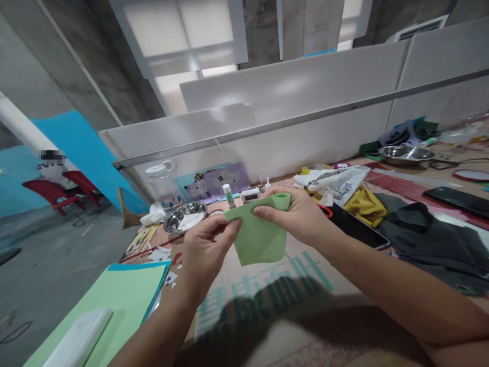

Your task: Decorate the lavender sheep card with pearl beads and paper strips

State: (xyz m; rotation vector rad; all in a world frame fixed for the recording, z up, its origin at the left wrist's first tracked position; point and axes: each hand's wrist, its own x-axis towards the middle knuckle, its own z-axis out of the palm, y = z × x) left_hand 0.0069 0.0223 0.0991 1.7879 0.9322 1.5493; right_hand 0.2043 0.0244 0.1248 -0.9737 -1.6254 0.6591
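A piece of light green paper (262, 237) hangs between my two hands above the table, its right end curled over at the top. My left hand (208, 242) pinches its upper left corner between thumb and fingers. Closed on the curled upper right part is my right hand (300, 214), with the thumb lying across the front. Just behind the paper stand a glue stick (228, 196) with a pale cap and a small white device with a dark display (250, 195). The fingers behind the paper are hidden.
Green and blue sheets (126, 285) lie at the left under a white case (78, 339). A steel bowl (186, 216) holds white scraps. To the right are a dark phone (357, 227), yellow cloth (364, 206) and grey cloth (431, 244). A white partition (305, 135) runs behind; a person (53, 168) sits far left.
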